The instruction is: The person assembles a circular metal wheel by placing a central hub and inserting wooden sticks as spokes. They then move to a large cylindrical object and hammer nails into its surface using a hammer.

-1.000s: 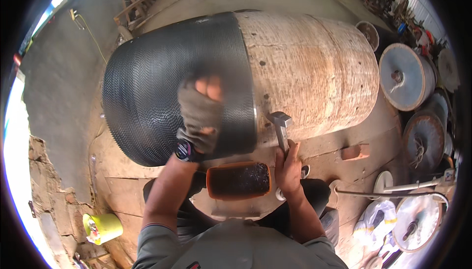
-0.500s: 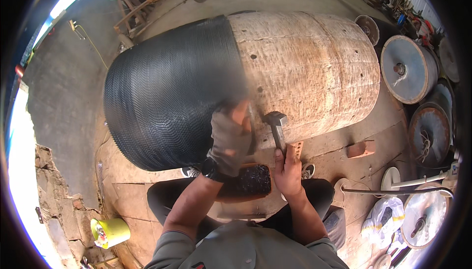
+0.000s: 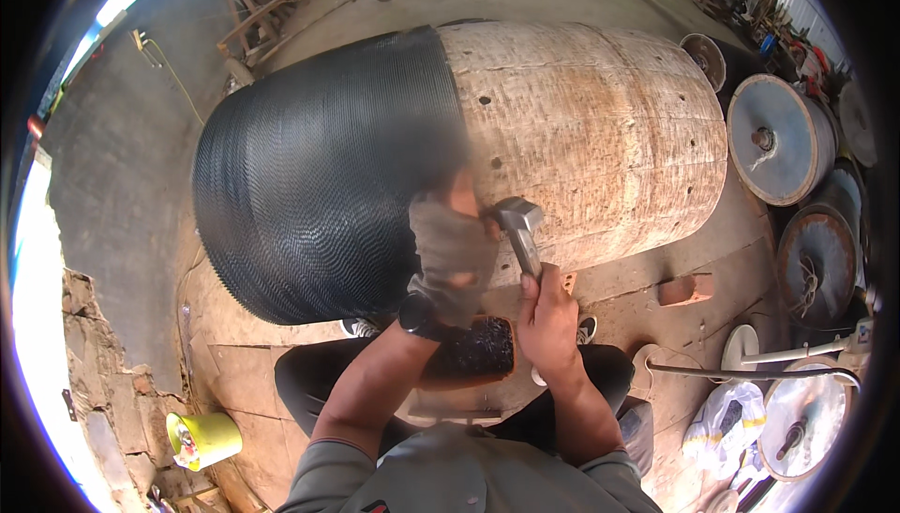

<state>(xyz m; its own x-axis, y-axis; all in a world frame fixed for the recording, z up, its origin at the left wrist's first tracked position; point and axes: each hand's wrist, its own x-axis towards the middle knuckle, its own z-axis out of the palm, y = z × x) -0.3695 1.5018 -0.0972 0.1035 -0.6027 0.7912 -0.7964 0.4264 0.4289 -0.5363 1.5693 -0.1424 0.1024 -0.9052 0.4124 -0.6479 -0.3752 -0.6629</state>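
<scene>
A large drum lies on its side before me. Its right part is worn pale wood (image 3: 591, 129) with small dark holes; a black, finely ridged covering (image 3: 309, 176) wraps the left part. My left hand (image 3: 450, 246), in a grey glove with bare fingertips, is at the covering's edge. Its fingers are curled and partly smeared, and what they pinch is hidden. In my right hand (image 3: 547, 316) is the handle of a hammer (image 3: 519, 216). The hammer's steel head is close beside my left fingertips, over the wood.
Between my legs sits an orange-rimmed container (image 3: 469, 381) with dark small pieces. A brick (image 3: 686, 289) lies right of the drum. Several metal-ended rollers (image 3: 771, 138) line the right side. A yellow bucket (image 3: 211, 440) stands at lower left, and a wheeled frame (image 3: 281, 21) at the far left.
The hammer head has shifted slightly up and left, nearer my left fingers. My left hand has moved a little to the right along the covering's edge.
</scene>
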